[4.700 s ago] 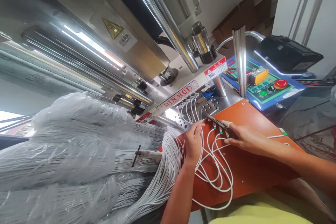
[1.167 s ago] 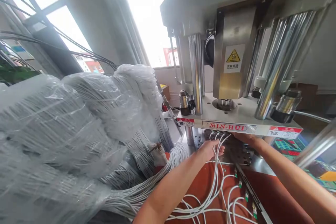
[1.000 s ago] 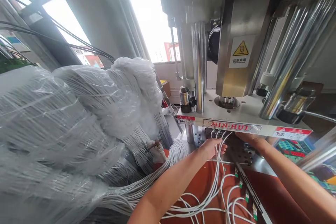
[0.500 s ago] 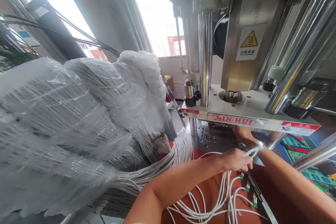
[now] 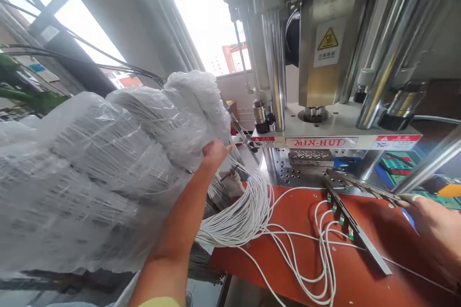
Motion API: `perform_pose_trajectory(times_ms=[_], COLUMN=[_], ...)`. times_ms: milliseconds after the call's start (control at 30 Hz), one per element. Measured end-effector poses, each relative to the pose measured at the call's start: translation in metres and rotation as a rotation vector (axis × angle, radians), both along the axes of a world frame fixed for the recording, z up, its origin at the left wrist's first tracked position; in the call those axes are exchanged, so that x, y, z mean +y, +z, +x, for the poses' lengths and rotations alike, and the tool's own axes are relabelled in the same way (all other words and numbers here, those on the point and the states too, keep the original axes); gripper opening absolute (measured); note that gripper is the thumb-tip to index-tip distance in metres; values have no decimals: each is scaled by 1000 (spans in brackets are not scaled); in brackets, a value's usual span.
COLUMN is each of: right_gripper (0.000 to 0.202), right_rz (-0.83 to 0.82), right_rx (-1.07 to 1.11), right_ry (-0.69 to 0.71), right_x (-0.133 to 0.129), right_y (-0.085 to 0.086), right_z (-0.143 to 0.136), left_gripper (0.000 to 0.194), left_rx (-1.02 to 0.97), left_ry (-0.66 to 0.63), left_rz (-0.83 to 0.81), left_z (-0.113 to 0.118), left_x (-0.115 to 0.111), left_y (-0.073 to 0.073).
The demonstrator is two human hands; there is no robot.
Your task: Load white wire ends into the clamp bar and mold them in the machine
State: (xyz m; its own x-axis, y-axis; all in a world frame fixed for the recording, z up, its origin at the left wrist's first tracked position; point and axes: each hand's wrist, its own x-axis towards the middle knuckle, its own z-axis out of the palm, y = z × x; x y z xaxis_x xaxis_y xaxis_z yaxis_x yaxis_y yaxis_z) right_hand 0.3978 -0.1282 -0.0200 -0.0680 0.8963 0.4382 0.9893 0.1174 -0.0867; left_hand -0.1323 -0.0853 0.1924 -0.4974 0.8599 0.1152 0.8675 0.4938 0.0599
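My left hand (image 5: 215, 151) reaches up at the plastic-wrapped bundles of white cable (image 5: 187, 129). It is smeared by motion, and I cannot tell how its fingers stand or whether they hold anything. At the far right, my right hand (image 5: 434, 225) is closed around the near end of a slim metal bar (image 5: 374, 189), whose far end points toward the press. Below that bar, a grey slotted bar (image 5: 360, 235) lies on the red-brown board (image 5: 288, 259). Small green circuit boards (image 5: 342, 220) on white cables (image 5: 326, 254) sit along its left edge.
The press (image 5: 324, 143), marked MIN-HUI and carrying a high-temperature label (image 5: 327, 43), stands beyond the board. A metal mould block (image 5: 311, 157) sits beneath its plate. Gathered white cables (image 5: 248, 211) spill over the board's left edge. Green control panels (image 5: 399, 163) are at right.
My left hand has swung from above the board to the hanging bundles; the cable ends it held no longer show in it. My right hand has come out from under the press, gripping the slim metal bar.
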Motion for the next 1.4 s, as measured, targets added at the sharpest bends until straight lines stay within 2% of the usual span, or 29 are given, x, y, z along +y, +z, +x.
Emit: perform_pose_trajectory(times_ms=[67, 100, 133, 167, 233, 300, 333, 400, 467, 533, 633, 833, 933, 1000, 1067, 1167, 1267, 1400], right_gripper=[28, 29, 30, 31, 31, 30, 30, 30, 29, 28, 28, 21, 21, 23, 34, 51, 60, 52], right_rz=[-6, -1, -1, -7, -31, -49, -58, -81, -91, -83, -70, -104, -132, -95, -79, -168, -174, -60], right_rx=[-39, -77, -115, -149, -186, -181, -166, -124, -90, -82, -100, -122, -98, -61, -6, 68, 55, -65], right_ry=[-24, -27, -36, -53, -83, -95, -95, -90, -78, -64, -69, -26, -53, -70, -15, 148, 213, 199], right_x=[-15, -20, -25, -28, -32, -35, -36, -37, -36, -33, -30, -33, -40, -48, -58, -72, -77, -71], right_y=[-4, -4, -4, -4, -5, -7, -8, -12, -15, -16, -17, -20, -13, -5, 4, 12, 6, -14], right_z=[10, 12, 12, 10, 4, -7, -13, -24, -33, -39, -43, -47, -48, -52, -61, -84, -108, -125], left_gripper=[39, 37, 34, 31, 22, 30, 38, 50, 56, 54, 45, 33, 32, 32, 33, 35, 33, 40], left_rx=[85, 97, 63, -2, -138, -217, -225, -212, -173, -135, -139, -222, -185, -145, -108, -63, -13, 33], left_ry=[-90, -240, -458, -707, -1088, -1349, -1409, -1466, -1481, -1489, -1524, -1712, -1732, -1725, -1713, -1702, -1691, -1688], left_rz=[140, 235, 298, 306, 254, 153, 107, -6, -113, -155, -103, -46, -52, -52, -51, -48, -49, -57], left_z=[25, 42, 62, 83, 128, 168, 184, 206, 215, 217, 216, 214, 213, 212, 211, 210, 211, 212], left_x=[-17, -26, -34, -41, -47, -39, -30, -10, 8, 20, 29, 44, 47, 46, 44, 41, 40, 43], left_y=[-11, -19, -30, -42, -69, -98, -111, -135, -153, -165, -174, -176, -174, -173, -173, -172, -173, -175])
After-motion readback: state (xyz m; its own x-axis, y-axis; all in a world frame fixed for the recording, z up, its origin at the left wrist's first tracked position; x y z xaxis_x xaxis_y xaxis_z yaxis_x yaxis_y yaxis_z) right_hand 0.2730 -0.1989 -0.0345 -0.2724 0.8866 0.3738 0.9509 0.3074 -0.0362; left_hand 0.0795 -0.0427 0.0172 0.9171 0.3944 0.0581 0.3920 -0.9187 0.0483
